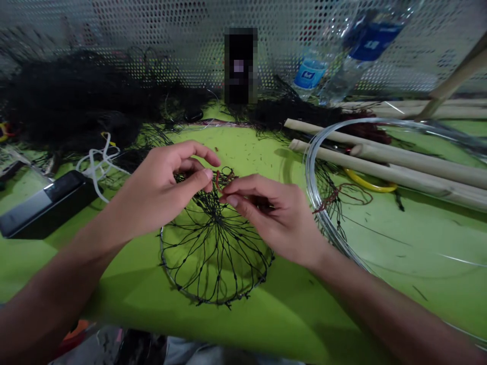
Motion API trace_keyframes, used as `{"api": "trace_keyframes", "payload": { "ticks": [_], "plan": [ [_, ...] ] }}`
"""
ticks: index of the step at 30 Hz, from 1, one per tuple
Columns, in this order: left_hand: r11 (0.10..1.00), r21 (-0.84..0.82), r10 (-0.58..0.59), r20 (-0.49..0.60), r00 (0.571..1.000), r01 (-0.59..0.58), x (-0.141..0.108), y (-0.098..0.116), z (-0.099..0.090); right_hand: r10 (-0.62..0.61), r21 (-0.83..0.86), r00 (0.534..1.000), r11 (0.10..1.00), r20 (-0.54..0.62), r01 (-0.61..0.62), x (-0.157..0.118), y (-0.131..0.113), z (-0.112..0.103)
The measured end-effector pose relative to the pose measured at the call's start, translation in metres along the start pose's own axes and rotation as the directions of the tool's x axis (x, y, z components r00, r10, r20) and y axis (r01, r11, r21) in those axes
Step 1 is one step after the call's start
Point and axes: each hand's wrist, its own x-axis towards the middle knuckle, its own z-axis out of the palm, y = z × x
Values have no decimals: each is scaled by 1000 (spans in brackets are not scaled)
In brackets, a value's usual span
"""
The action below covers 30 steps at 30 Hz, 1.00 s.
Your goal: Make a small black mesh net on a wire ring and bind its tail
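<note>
The table [247,322] has its near edge running below a round hoop [178,288], which lies near the middle of that edge. A black net [216,219] is joined to the hoop, with knots and short ends along the visible part of the rim. From there its strands run inward and draw together in a bunch beneath the hands, so the rim work looks done. The hands hide part of the bunch; whether it is already bound cannot be told, and the loose red cord there suggests that the binding is unfinished.

The right hand [283,218] has its thumb and forefinger closed in a pinch on the red cord [217,180]. The left hand [160,180] is just beside it, forefinger a little off the thumb; whether its fingers grip any strand cannot be told.

Towards the left edge lies a black device [45,203], with a white cable [95,165] beside it. To the right is a wire coil [314,187], overlapping poles [418,157] that reach towards the right edge, with a yellow ring [371,186] by them. At the far left corner is a dark mesh heap [76,101]. Along the far edge, right of the middle, two bottles [310,76] stand before a perforated panel [163,30].
</note>
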Motion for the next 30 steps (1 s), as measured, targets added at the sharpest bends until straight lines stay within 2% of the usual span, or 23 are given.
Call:
{"api": "trace_keyframes", "payload": {
  "ticks": [3, 5, 8, 11, 15, 17, 22, 26, 30],
  "plan": [
    [993, 98, 75, -87, 993, -67, -1, 1, 1, -21, -48, 997, 999, 76, 24, 1, -3, -3],
    [979, 174, 132, -147, 980, -106, -2, 1, 2, 17, -10, 993, 1000, 118, -16, 2, -7, -7],
    [965, 225, 170, -163, 972, -131, -4, 1, 3, 100, 179, 994, 978, 47, -107, 4, -9, -11],
    [966, 221, 171, -144, 975, -137, -5, -1, 3, 202, 417, 978, 894, -45, -165, 8, -7, -13],
    [965, 194, 200, -96, 975, -179, -7, 0, 0, 278, 590, 960, 782, -43, -200, 14, -5, -22],
    [956, 218, 219, -73, 973, -198, -8, 2, 0, 259, 589, 964, 788, -51, -180, 18, -6, -28],
    [926, 305, 243, -30, 970, -223, -7, 6, 2, 221, 435, 966, 889, -134, -143, 18, -7, -34],
    [929, 303, 228, -22, 973, -211, -8, 7, 2, 147, 276, 986, 954, -79, -120, 12, -8, -27],
    [924, 323, 223, -20, 975, -204, -8, 4, 2, 81, 270, 993, 961, -83, -56, 7, -15, -23]
  ]
}}
